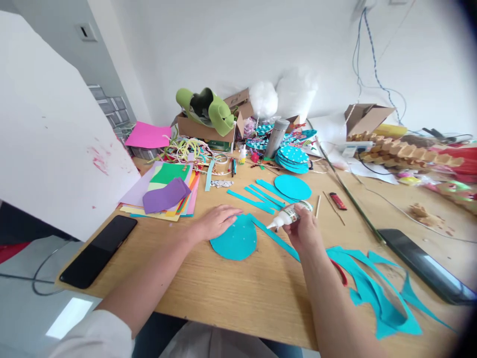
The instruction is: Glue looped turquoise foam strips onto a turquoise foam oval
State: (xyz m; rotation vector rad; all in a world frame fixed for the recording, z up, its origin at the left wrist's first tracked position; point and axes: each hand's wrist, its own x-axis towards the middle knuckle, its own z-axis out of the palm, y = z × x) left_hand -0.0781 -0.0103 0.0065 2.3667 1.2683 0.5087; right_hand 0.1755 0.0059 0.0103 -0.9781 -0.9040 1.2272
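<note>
Left hand (220,222): laid over the upper left edge of the near disc (234,243), fingers extended, closed on nothing. Right hand (302,226): clamped around the glue bottle (294,214), which is tilted, nozzle down and toward the left hand. Hands well apart.

Near disc: blue, flat on the table (223,303), partly under the left fingers, pale specks on its surface. Long strip (276,237): blue, runs from the disc's upper right edge to below the right hand; nozzle just above it in view, contact cannot be told.

Beyond the hands, between them: loose strips (257,199), blue; past these, a plain disc (292,187), then a disc stack (292,158) beside a grey flask (276,138).

Left of the left hand: colored sheets (167,191), overlapping; nearer the table edge, a black phone (99,251).

Right of the right hand: thin sticks (333,208), red lighter (338,201). Lower right, beside the right forearm: blue scraps (380,293), red handle (340,271) partly hidden.
</note>
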